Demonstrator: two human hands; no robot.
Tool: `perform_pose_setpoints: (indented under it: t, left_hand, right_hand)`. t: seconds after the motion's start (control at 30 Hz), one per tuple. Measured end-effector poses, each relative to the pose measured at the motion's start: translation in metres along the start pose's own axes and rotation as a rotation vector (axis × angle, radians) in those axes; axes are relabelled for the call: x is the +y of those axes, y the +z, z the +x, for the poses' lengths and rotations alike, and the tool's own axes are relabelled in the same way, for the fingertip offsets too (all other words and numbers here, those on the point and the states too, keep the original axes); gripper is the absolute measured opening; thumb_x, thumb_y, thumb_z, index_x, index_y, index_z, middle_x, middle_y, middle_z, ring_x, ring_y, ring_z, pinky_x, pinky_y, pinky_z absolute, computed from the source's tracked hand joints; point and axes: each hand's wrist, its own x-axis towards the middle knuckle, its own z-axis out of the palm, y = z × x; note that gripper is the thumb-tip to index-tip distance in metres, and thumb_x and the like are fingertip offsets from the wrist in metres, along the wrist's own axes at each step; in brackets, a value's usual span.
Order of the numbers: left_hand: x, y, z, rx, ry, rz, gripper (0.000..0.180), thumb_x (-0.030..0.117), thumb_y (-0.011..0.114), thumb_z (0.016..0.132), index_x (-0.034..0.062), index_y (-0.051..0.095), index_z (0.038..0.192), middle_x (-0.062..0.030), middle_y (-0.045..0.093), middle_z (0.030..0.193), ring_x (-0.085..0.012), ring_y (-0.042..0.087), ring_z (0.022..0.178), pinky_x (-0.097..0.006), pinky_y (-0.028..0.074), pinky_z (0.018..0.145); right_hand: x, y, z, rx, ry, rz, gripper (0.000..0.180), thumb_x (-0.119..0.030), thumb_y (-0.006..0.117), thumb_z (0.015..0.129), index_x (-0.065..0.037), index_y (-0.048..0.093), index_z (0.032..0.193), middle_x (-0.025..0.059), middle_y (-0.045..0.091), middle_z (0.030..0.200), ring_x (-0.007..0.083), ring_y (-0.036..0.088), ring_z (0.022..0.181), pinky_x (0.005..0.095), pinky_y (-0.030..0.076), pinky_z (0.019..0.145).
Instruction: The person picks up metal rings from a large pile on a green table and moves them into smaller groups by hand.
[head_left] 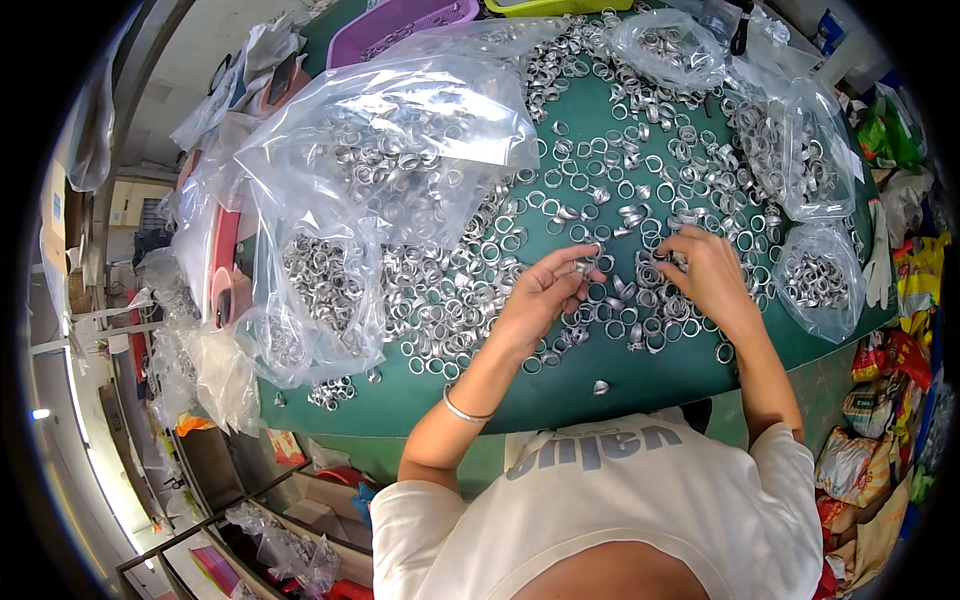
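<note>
Silver metal rings lie scattered in great number over a green table. Over the middle of the table, my left hand is closed, thumb against fingers, with a silver ring at the fingertips. My right hand is a short way to the right, its thumb and fingers pinched on a small ring. Loose rings lie between and around both hands. A single ring sits apart near the front edge.
A big clear plastic bag covers rings at the left and back. Bagged rings stand at the right. A purple basket and a yellow-green one are at the far edge. White gloves hang at the right edge.
</note>
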Motion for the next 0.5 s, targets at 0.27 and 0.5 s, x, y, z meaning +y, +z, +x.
perform_pose_setpoints:
  t: [0.27,0.5]
  left_hand:
    - [-0.004,-0.001,-0.014,0.307,0.416,1.134,0.021,0.0,0.057,0.086,-0.0004,0.06,0.106,-0.0104,0.059,0.094,-0.0229,0.056,0.078,-0.032,0.046,0.07]
    - [-0.012,0.004,-0.009,0.375,0.628,1.362,0.024,-0.001,0.063,0.077,-0.0026,0.059,0.101,-0.0155,0.05,0.094,-0.032,0.05,0.084,-0.04,0.043,0.074]
  right_hand:
    - [0.028,-0.006,0.007,-0.081,0.035,0.685,0.007,-0.008,0.067,0.079,-0.002,0.066,0.077,0.0029,0.062,0.076,0.0143,0.056,0.055,0.0288,0.041,0.047]
    - [0.042,0.001,-0.003,-0.224,0.307,1.984,0.019,-0.012,0.053,0.089,0.001,0.054,0.102,0.0145,0.058,0.098,0.0026,0.032,0.043,0.0133,0.026,0.03]
